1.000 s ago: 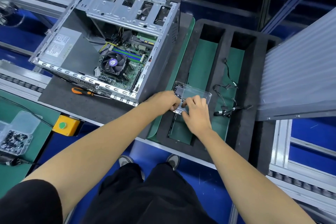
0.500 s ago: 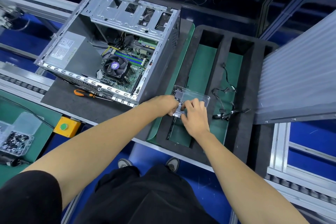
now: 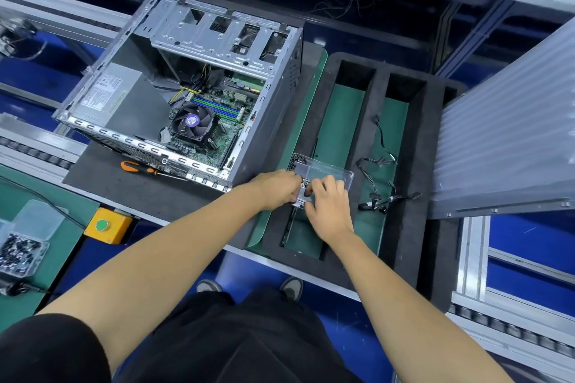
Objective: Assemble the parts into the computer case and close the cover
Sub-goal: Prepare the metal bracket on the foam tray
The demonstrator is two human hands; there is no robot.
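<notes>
The open computer case [image 3: 183, 93] lies on a dark mat, its motherboard and CPU fan [image 3: 193, 124] exposed. Right of it, a small clear plastic box [image 3: 326, 172] holding dark screws sits over the black foam tray [image 3: 417, 227]. My left hand [image 3: 277, 188] grips the box's near left corner. The fingers of my right hand [image 3: 328, 205] curl onto its near edge, apparently pinching it. A bundle of black cables [image 3: 381, 183] lies in the tray's right green slot.
An orange-handled screwdriver [image 3: 137, 167] lies in front of the case. A yellow button box [image 3: 107, 225] and a clear screw box [image 3: 21, 252] sit at the left. A ribbed grey panel [image 3: 510, 134] leans at the right. Roller rails run along both sides.
Both hands stay on the clear box with small finger shifts. The view has tilted slightly, so everything sits a little higher and further left in frame.
</notes>
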